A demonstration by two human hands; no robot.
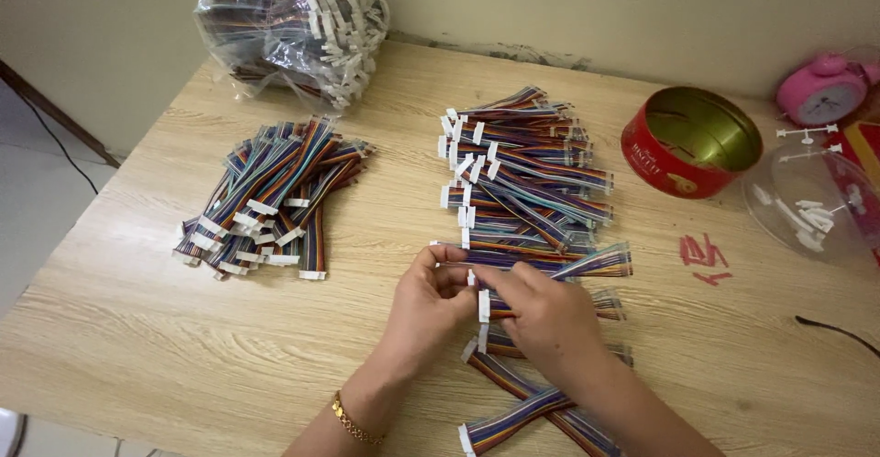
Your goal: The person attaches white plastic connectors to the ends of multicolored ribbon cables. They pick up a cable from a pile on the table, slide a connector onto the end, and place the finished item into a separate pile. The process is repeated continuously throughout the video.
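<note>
My left hand (431,297) and right hand (541,315) meet over a wooden table (137,329), both pinching one short rainbow ribbon cable (550,263). My left fingertips grip its white connector end (471,277), and my right thumb and forefinger close on the wires just beside it. The cable's long axis runs roughly left to right, rising slightly, with the connector pointing toward my left hand and the loose wire end reaching out past my right hand.

To handle it well, I judge it best to keep the ribbon flat, hold close to the connector, and avoid twisting the thin wires.

Directly beyond my hands lies the stack of matching cables (527,168), more trailing under my right wrist. Further out past my left hand sits a second cable heap (270,200), and beyond that a clear bag of cables (293,26). Off beyond my right hand stand a red round tin (678,159) and a clear plastic lid (816,209).
</note>
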